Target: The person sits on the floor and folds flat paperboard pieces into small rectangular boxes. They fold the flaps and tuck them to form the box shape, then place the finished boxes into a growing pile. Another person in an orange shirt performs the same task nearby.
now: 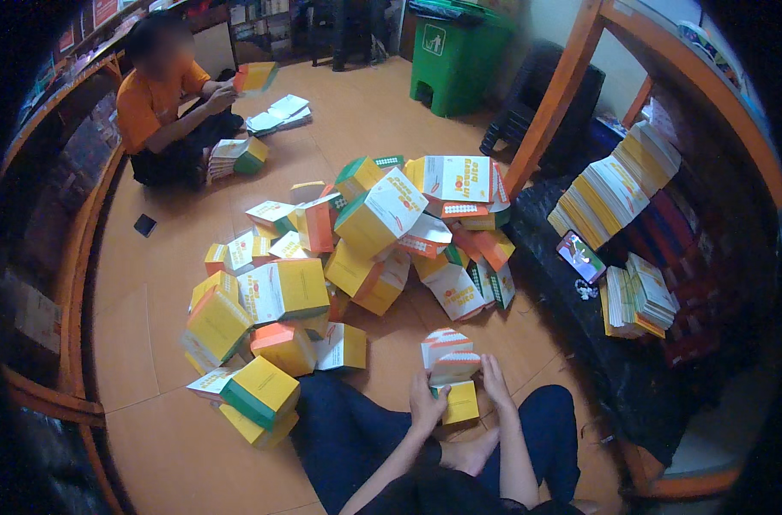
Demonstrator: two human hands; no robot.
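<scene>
Between my hands, in front of my crossed legs, is a small yellow folding carton (461, 403) with white, orange-edged flaps standing up at its far end. My left hand (427, 403) grips its left side, with the thumb over the near face. Against its right side, my right hand (497, 386) holds the flap edge with fairly straight fingers; its thumb is hidden. Just beyond lies a large heap of cartons (369, 279) in yellow, white, green and orange, many of them opened out into box shape. Its nearest boxes (262, 390) lie beside my left knee.
A person (159, 103) in an orange shirt sits far left, holding a carton (256, 77) near flat stacks (279, 114). A dark phone (145, 225) lies on the floor. Right, a black-covered ledge (571, 318) bears flat carton stacks (605, 202) and a lit phone (580, 257). A green bin (459, 60) stands behind.
</scene>
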